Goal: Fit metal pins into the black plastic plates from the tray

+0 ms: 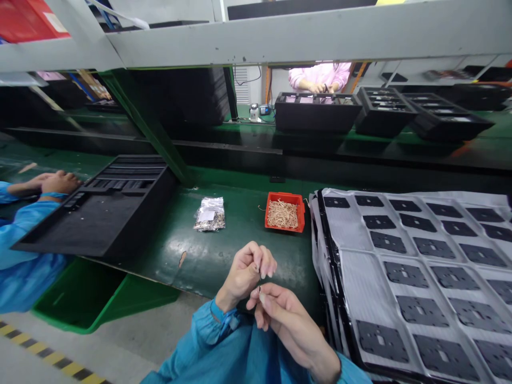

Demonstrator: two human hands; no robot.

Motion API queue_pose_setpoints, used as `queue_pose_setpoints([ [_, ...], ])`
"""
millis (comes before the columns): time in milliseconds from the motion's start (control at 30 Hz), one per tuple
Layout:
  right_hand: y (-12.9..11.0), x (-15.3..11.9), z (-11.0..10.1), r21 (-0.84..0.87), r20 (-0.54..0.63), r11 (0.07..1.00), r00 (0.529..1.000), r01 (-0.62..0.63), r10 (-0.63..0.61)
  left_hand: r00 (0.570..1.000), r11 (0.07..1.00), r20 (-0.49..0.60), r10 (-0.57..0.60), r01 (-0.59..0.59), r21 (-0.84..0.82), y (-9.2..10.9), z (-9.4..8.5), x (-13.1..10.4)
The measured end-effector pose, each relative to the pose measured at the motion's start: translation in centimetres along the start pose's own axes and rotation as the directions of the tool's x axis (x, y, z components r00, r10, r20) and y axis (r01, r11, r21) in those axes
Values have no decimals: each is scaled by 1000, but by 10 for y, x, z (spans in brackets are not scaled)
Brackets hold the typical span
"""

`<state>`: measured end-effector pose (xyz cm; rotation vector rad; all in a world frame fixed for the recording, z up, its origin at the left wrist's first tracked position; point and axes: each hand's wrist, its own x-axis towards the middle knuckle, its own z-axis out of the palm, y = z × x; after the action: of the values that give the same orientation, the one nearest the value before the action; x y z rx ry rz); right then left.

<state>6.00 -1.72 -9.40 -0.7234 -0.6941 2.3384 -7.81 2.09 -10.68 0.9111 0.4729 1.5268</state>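
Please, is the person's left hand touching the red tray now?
Apart. The head view shows the green tabletop between the left hand and the near side of the red tray.

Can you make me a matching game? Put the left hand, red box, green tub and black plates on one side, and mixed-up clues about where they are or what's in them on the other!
Things
1. left hand
2. red box
3. green tub
4. black plates

Clues
A. lower than the table
B. set out in rows on a white sheet
C. close to the right hand
D. has tan strips inside

Right pairs: 1-C, 2-D, 3-A, 4-B
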Motion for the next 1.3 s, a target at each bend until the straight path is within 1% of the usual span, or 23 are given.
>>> queue_pose_setpoints([
  [233,-2,0,3,2,-19,1000,1000,-20,20,999,998,27,47,-48,29,-2,-6,-2],
  [367,-2,0,5,-13,-36,1000,999,-17,17,998,992,21,61,-63,107,-1,-10,-2],
  [500,-3,0,5,-78,-100,996,994,39,-46,998,957,-25,61,-52,284,11,-14,-4],
  [533,-3,0,4,-108,-126,992,989,64,-78,996,936,-52,76,-53,348,16,-15,-7],
  [600,-2,-1,3,-186,-178,975,972,123,-156,982,866,-118,144,-67,496,29,-16,-16],
  [633,-2,-1,2,-232,-200,961,959,153,-201,972,816,-143,189,-74,574,36,-15,-21],
  [700,-1,0,0,-332,-224,920,930,210,-293,957,706,-147,250,-76,704,48,-12,-32],
  [767,-1,4,-1,-436,-217,861,898,263,-384,965,626,-113,236,-62,777,52,-7,-40],
  [800,-1,7,-1,-487,-205,824,879,290,-430,972,607,-101,212,-50,793,52,-4,-43],
  [833,-2,10,0,-535,-188,783,859,317,-476,978,601,-98,186,-35,799,50,0,-44],
  [900,-2,17,3,-622,-141,691,815,368,-561,980,617,-125,157,1,787,42,4,-43],
  [967,-2,20,9,-689,-75,598,780,410,-621,967,655,-187,174,28,755,36,3,-38],
  [1000,-1,20,13,-715,-39,554,768,426,-640,952,679,-226,208,26,734,36,-1,-35],
  [1033,-1,20,15,-736,-4,515,757,440,-653,927,703,-267,263,5,711,38,-7,-32],
  [1067,-1,19,17,-753,28,477,747,453,-665,892,725,-304,335,-39,687,43,-15,-27],
  [1100,-2,19,17,-768,54,437,728,468,-684,846,741,-335,416,-102,664,51,-25,-21],
  [1133,-4,20,16,-780,54,406,699,475,-713,792,746,-357,495,-176,643,61,-35,-15],
  [1200,-12,30,6,-797,-30,392,619,459,-785,693,725,-374,617,-314,613,82,-51,0],
  [1233,-18,39,-1,-793,-133,432,570,429,-811,663,708,-366,653,-364,605,90,-56,8],
  [1267,-25,49,-8,-783,-212,479,554,397,-805,650,694,-349,675,-398,600,96,-57,15],
  [1300,-32,59,-14,-768,-252,514,558,382,-791,654,682,-321,685,-421,598,97,-56,22],
])
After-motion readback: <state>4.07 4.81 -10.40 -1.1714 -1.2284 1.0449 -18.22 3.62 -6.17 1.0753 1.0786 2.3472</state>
